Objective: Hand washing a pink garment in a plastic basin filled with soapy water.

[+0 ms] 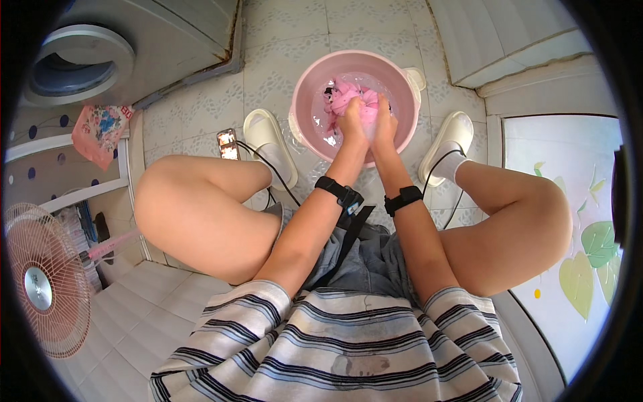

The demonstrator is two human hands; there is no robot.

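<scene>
A round pink plastic basin holding water stands on the tiled floor between my feet. Bunched pink cloth with dark patches lies in the basin. My left hand and my right hand are close together over the near part of the basin, both gripping the cloth, part of which sits between them. The fingertips are partly hidden by the cloth and the hands themselves. A black strap is round each wrist.
A phone with a cable lies on the floor left of the basin. A front-loading washing machine stands at upper left, a pink fan at lower left. A decorated glass panel is at the right.
</scene>
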